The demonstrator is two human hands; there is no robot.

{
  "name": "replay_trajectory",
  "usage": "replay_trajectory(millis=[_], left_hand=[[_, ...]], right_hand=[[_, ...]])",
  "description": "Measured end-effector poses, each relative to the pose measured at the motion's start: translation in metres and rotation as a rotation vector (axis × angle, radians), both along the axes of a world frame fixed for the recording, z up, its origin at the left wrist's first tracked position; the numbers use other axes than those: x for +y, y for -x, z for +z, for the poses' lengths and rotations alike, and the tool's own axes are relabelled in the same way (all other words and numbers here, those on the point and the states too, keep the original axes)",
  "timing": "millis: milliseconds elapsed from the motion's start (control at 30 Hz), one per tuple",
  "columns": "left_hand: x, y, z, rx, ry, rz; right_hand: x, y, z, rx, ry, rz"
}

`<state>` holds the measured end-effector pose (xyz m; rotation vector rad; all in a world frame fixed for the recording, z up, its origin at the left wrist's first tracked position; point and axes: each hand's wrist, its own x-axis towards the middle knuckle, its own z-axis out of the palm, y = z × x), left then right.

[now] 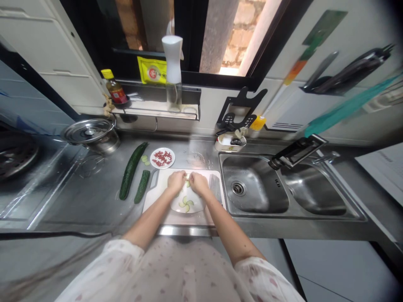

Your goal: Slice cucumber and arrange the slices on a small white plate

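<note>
Counter [97,212]: steel
Plate [199,205]: on cutting board [161,184], cucumber slices [185,204] near
Left hand [176,183]: curled, plate's far side, hold unclear
Right hand [199,183]: likewise curled, hold unclear

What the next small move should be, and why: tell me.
Probably the left hand and right hand should settle the cucumber slice between them on the white plate: a pinwheel of slices lies on its near side, and both hands meet over its far side. Whether they grip that slice is unclear.
</note>
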<state>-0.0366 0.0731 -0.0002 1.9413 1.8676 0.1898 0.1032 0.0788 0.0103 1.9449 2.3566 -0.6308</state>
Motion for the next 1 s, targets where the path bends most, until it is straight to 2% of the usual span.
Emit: replay_trajectory(millis=[233,667,1000], left_hand=[[-0.001,0.000,-0.001,-0.007,-0.043,-0.002],[-0.001,-0.001,-0.002,0.027,-0.016,-0.029],[-0.009,0.006,0.002,-0.075,-0.028,0.063]], right_hand=[[-0.001,-0.001,0.000,0.006,-0.013,-0.027],[-0.001,0.006,0.000,-0.030,0.006,0.009],[-0.014,-0.009,0.006,0.155,-0.092,-0.101]])
